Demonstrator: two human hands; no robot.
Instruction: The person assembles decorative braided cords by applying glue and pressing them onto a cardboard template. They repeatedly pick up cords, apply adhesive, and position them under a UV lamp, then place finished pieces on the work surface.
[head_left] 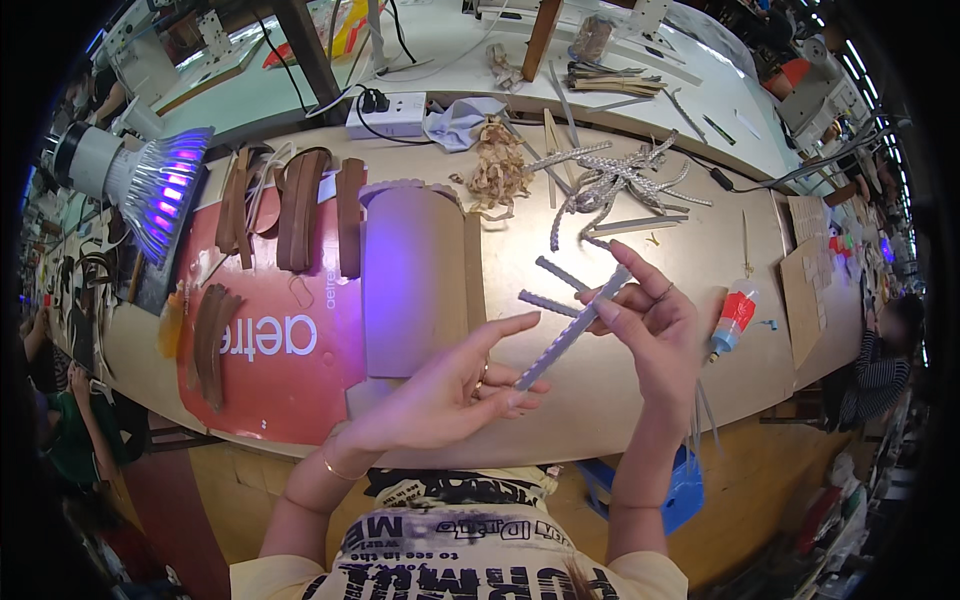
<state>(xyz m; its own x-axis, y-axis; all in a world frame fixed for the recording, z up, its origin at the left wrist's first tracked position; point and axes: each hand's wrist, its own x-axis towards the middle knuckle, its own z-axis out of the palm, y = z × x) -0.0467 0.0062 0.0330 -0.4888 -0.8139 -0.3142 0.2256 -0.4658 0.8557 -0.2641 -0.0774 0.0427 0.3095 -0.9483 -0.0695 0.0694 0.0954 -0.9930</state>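
A narrow grey-and-white braided strap (560, 347) stretches slantwise between my two hands above the table. My right hand (650, 315) pinches its upper part between thumb and fingers. At the lower end, my left hand (465, 385) grips it with thumb and lower fingers, while the index finger points outward. Just beyond the strap lie two short braided strips (548, 302), partly behind my right hand. Farther back is a loose pile of similar braided straps (625, 180). Left of it sits a bunch of crumpled tan strips (500, 165).
A tan curved board (415, 280) stands left of my hands. Brown strips (300, 210) rest on a red board (270, 360), beside a lamp with purple lights (165, 190). At right are a red-labelled bottle (735, 315) with a thin tip and a cardboard piece (805, 290).
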